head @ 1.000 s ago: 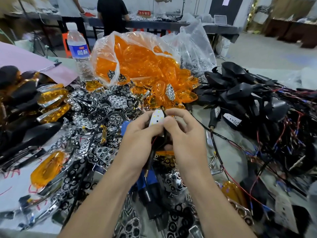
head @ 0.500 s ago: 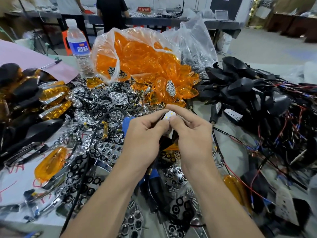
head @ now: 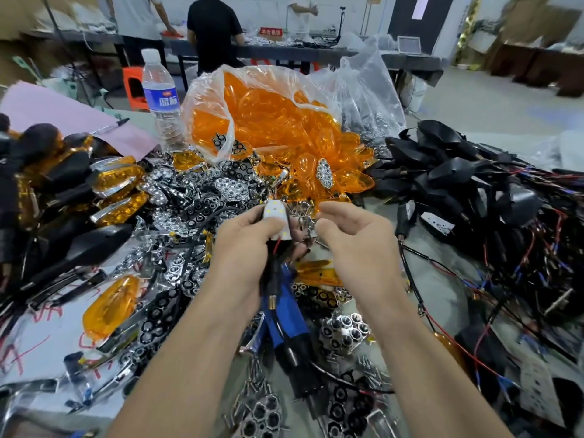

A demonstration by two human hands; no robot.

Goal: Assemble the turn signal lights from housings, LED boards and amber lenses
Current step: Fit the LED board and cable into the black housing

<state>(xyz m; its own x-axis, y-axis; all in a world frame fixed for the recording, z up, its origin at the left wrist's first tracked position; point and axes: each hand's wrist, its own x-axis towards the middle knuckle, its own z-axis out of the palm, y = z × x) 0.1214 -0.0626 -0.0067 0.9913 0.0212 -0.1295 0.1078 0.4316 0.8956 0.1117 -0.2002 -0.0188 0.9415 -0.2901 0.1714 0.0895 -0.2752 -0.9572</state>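
White rectangular LED board [head: 277, 220], trailing red and black wires, is pinched in the left hand [head: 245, 251] above the parts pile. The right hand [head: 354, 241] hovers beside it, loosely curled, apparently empty. Next the board likely needs seating in a black plastic housing [head: 448, 175].

This is looking like a small assembly workshop. A clear bag [head: 218, 90] of amber lenses [head: 316, 153] is spilling open on the counter [head: 442, 248]. Left of the bag, chrome reflectors [head: 230, 188] are lying in heaps; right of it, black housings [head: 448, 172] with red and blue wires are piling up. Behind the bag, a person in a black shirt [head: 211, 36] is standing at another long table [head: 316, 53], and bare floor [head: 493, 115] is spreading out.
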